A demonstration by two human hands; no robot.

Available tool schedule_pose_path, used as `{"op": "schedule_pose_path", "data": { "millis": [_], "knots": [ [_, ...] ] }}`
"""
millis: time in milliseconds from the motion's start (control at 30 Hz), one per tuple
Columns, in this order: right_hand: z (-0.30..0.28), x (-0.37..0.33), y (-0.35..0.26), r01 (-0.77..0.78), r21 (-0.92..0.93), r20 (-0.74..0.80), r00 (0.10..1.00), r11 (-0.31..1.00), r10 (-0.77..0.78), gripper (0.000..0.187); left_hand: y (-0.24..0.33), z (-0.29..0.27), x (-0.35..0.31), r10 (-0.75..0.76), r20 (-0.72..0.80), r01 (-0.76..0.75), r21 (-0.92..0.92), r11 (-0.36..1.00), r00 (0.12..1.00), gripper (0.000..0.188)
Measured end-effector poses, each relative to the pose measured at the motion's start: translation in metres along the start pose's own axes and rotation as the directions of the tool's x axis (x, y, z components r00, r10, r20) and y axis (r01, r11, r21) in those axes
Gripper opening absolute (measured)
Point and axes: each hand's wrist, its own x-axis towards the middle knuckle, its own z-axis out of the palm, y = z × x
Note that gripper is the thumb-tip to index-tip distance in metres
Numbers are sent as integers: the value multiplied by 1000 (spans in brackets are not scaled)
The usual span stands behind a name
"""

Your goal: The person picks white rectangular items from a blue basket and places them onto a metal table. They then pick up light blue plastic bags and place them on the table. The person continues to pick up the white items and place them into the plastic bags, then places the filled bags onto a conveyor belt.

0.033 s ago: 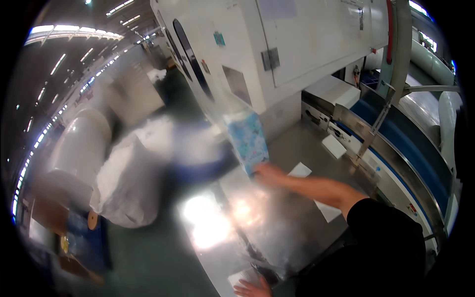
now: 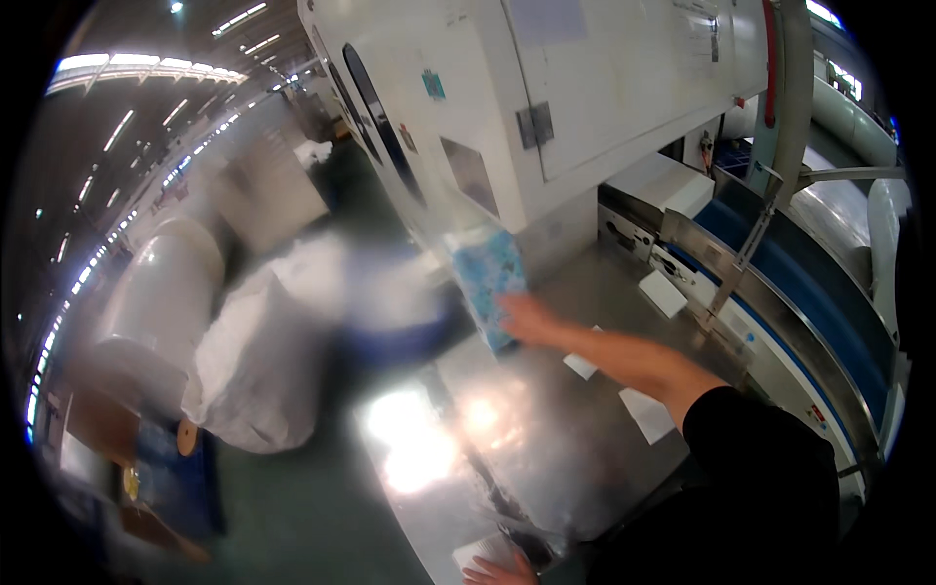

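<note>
My right hand reaches out across the metal table, its blurred fingers stretched out against the right side of a blue patterned plastic pack. The pack stands tilted at the far side of the table, close to the white machine. Low in the picture, my left hand lies with fingers apart on a small white ribbed stack at the table's near edge; part of this hand is cut off by the frame. Flat white pieces lie on the table beside and partly under my right forearm.
A large white machine cabinet stands beyond the metal table. To the right runs a blue conveyor belt with metal guides. On the left are a bulging white sack, a blurred blue container and a big white roll.
My right hand has shifted slightly up the pack from its lower edge. The left hand stays on the white stack.
</note>
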Motion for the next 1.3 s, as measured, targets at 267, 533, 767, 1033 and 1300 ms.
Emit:
{"op": "schedule_pose_path", "data": {
  "millis": [267,533,767,1033,1300],
  "knots": [
    [-83,147,67,-44,-127,-170,985,991,22,39,21,-1,8,134,-165,-150,-91,984,977,86],
    [-133,60,-1,305,-402,-16,940,863,-340,13,47,-48,10,262,-44,-259,-367,894,964,74],
    [-215,-102,-42,658,-132,17,749,741,-662,8,147,-169,24,647,-440,-745,-588,317,623,97],
    [-240,-258,-86,651,175,22,747,738,-664,12,211,-189,-18,818,-495,-923,-369,108,293,77],
    [-298,-307,-20,753,67,137,642,654,-754,12,198,-166,-92,852,-494,-977,-193,87,173,42]
  ]
}}
